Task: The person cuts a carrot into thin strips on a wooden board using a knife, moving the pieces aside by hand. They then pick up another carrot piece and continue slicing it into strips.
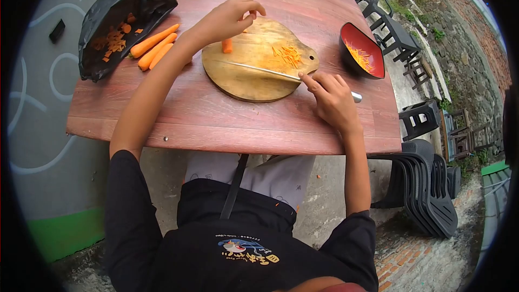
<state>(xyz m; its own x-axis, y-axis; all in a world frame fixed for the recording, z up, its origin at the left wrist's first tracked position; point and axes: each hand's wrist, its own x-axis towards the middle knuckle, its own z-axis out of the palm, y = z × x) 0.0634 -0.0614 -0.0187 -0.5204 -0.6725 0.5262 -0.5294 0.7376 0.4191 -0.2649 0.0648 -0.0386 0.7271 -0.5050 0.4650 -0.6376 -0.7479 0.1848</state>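
My right hand (334, 98) is closed around the handle of a kitchen knife (265, 70). Its blade points left across the round wooden cutting board (238, 78). Over the board's far left edge is my left hand (236, 17), fingers bent and thumb apart, with nothing visible between them. Below that wrist a cut carrot piece (227, 46) is on the board, partly hidden by the arm. Thin carrot strips (287, 55) lie in a small pile near the board's handle end.
Left of the board lie several whole carrots (155, 41), beside a black plastic bag (130, 1) holding carrot scraps (112, 43). A red and black bowl (377, 54) with carrot strips stands at the right of the wooden table (259, 130). Stacked dark chairs (424, 194) stand at right.
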